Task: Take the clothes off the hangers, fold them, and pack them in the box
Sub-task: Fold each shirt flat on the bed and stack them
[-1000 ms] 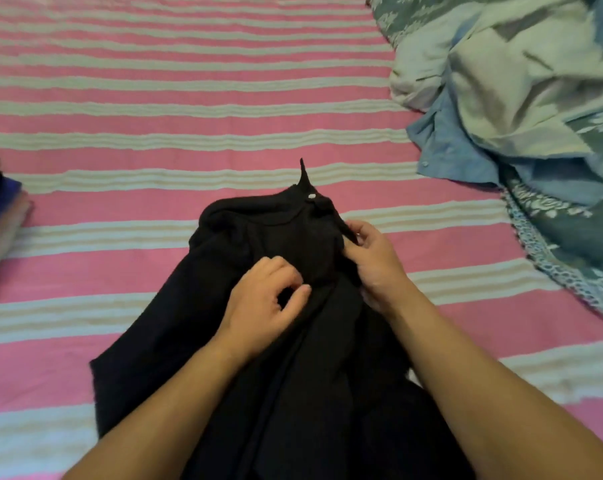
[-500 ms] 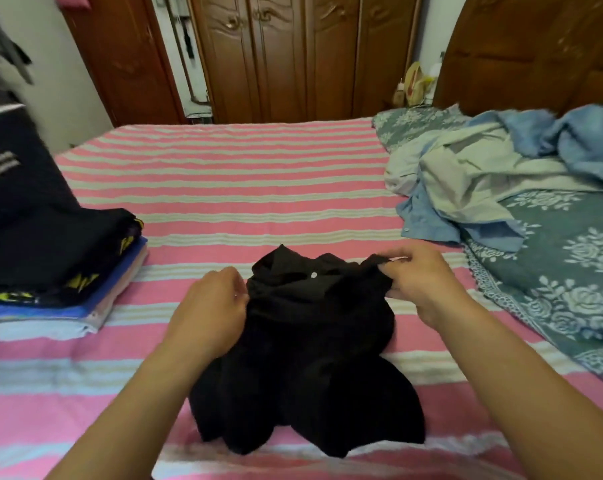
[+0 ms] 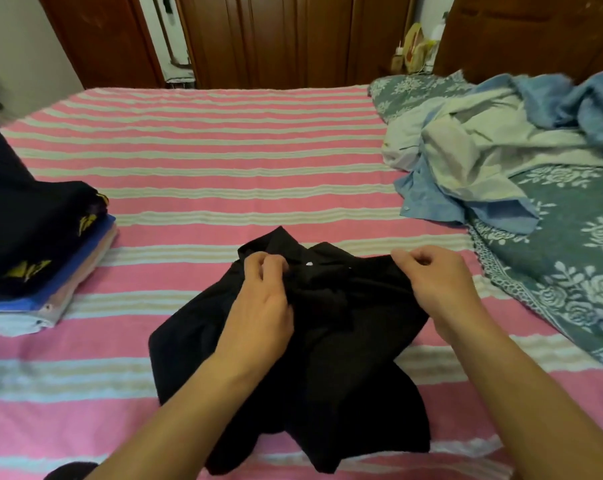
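On the striped bed (image 3: 224,161), left hand (image 3: 258,299) and right hand (image 3: 438,282) pinching black shirt (image 3: 328,358) shoulders

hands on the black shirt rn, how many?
2. The left hand pinches the black shirt near its collar; the right hand holds a grip on the shirt's right shoulder edge. Both shirt and hands are over the striped bed sheet.

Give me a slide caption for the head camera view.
Both hands, left and right, grip a crumpled black shirt on the striped bed.
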